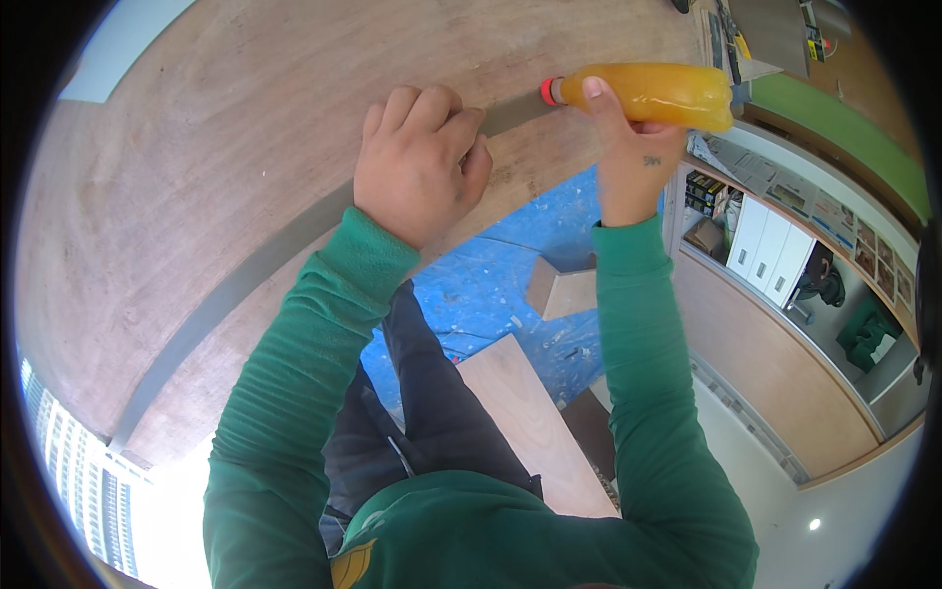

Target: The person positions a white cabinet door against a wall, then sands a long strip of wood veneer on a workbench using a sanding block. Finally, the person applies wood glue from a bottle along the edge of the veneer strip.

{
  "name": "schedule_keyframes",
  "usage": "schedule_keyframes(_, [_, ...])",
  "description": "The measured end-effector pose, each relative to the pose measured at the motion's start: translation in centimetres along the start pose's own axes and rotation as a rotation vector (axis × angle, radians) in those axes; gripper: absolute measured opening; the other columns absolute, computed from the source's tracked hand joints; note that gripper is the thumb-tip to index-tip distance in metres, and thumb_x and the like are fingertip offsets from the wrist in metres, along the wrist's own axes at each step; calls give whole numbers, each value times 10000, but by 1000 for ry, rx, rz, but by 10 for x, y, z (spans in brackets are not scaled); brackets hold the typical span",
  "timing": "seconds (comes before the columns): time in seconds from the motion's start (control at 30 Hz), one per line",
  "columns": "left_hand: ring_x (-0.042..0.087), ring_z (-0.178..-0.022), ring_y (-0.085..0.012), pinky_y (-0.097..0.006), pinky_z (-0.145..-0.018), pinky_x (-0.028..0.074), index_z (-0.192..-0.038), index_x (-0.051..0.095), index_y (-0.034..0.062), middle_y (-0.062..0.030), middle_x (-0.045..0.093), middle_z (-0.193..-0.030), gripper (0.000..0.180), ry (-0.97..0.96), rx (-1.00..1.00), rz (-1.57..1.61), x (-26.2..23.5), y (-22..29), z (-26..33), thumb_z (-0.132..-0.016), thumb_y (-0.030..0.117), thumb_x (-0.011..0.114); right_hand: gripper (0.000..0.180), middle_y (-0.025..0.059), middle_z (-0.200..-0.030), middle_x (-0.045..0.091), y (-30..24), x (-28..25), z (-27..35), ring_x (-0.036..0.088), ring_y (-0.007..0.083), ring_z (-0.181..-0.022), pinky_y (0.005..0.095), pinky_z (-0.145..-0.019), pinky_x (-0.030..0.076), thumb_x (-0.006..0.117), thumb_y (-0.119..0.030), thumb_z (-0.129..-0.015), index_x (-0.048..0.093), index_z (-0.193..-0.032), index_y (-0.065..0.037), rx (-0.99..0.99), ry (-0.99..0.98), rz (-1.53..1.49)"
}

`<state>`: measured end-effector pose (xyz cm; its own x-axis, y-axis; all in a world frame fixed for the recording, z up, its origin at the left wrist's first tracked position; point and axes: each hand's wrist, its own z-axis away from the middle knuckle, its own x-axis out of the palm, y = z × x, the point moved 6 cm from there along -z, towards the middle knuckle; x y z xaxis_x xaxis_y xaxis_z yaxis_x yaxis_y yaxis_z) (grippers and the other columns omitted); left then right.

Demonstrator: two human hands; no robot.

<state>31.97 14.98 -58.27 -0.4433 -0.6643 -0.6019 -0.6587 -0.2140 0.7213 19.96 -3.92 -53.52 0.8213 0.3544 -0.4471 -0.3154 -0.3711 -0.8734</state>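
My right hand [633,147] is wrapped round a clear plastic bottle [657,90] of yellow-orange liquid. The bottle lies nearly level, its red cap [549,91] pointing left toward my other hand. My left hand [420,162] is closed, fingers curled in, over a long grey strip [211,299] on a wooden board [226,128]. Whatever its fingers may hold is hidden. From under that hand the strip runs on to the right, up to the bottle's cap, and curves away to the lower left.
Blue sheeting [510,236] covers the floor below, with a wooden box-like piece [564,292] and a pale wood panel [530,422] on it. Tools [726,34] lie at the far right. A shelf unit with white drawers [770,245] stands right; a white sheet [118,49] lies far left.
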Motion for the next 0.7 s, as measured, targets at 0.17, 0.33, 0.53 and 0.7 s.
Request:
schedule_keyframes(0.17, [605,-933,-253,-405,-802,462,-996,792,109,-13,658,-982,215,7,13,6,-1,3,-1,-783,134,779,261,25,-927,741,6,-8,-14,642,79,-768,250,-711,513,873,-96,-878,709,-1053,8,19,56,11])
schedule_keyframes(0.33, [605,-933,-253,-406,-800,465,-995,791,109,-12,658,-983,213,11,5,9,-1,0,1,-783,131,776,244,36,-966,753,-18,15,18,673,85,-804,246,-743,539,865,-75,-881,711,-1050,11,11,-19,-57])
schedule_keyframes(0.53, [605,-925,-257,-409,-800,468,-992,788,109,-14,658,-979,210,22,6,17,0,1,0,-784,127,774,224,41,-979,763,-10,3,10,690,82,-840,246,-764,548,860,-59,-882,726,-1047,10,35,6,-43])
schedule_keyframes(0.7, [608,-934,-259,-413,-804,469,-993,788,110,-17,664,-989,207,4,3,4,0,1,1,-789,135,774,215,45,-984,770,-8,-3,21,691,83,-853,245,-765,545,861,-66,-884,744,-1043,19,54,-20,-24])
